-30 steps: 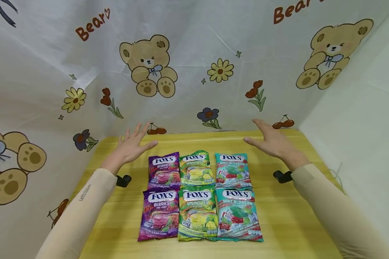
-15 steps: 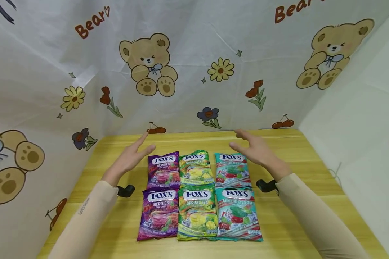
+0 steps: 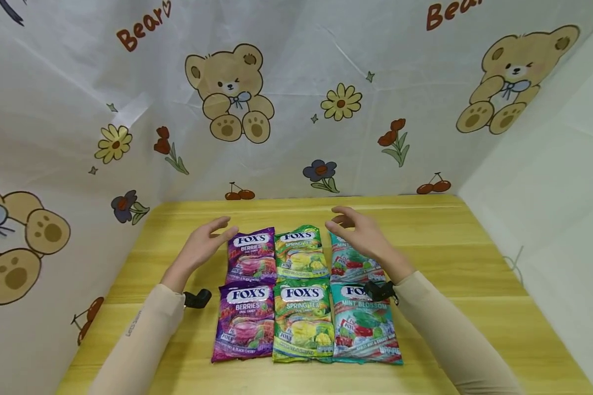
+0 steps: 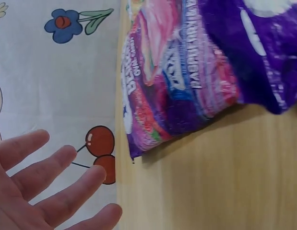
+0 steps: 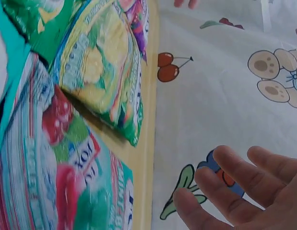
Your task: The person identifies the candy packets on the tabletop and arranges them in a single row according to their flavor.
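Note:
Two rows of candy bags lie face up on the wooden table. On the left are purple berries bags, the far one (image 3: 251,258) and the near one (image 3: 244,323). Yellow-green spring tea bags fill the middle, far (image 3: 301,255) and near (image 3: 303,323). At the right are teal mint blossom bags, far (image 3: 353,263) and near (image 3: 368,329). My left hand (image 3: 203,242) hovers beside the far berries bag, fingers loosely bent, holding nothing. My right hand (image 3: 363,235) hangs over the far mint blossom bag and partly hides it, its fingers loosely bent with nothing between them.
The yellow wooden table (image 3: 449,252) ends at a white sheet (image 3: 286,159) printed with bears and flowers. A white wall (image 3: 548,192) stands at the right, with a thin cord (image 3: 516,260) near its base. Black wrist cameras sit below both hands.
My right hand has moved left and inward, from beside the mint blossom bags to above the far one. The left hand has come slightly nearer. Fingers of both have bent more. The bags stay put.

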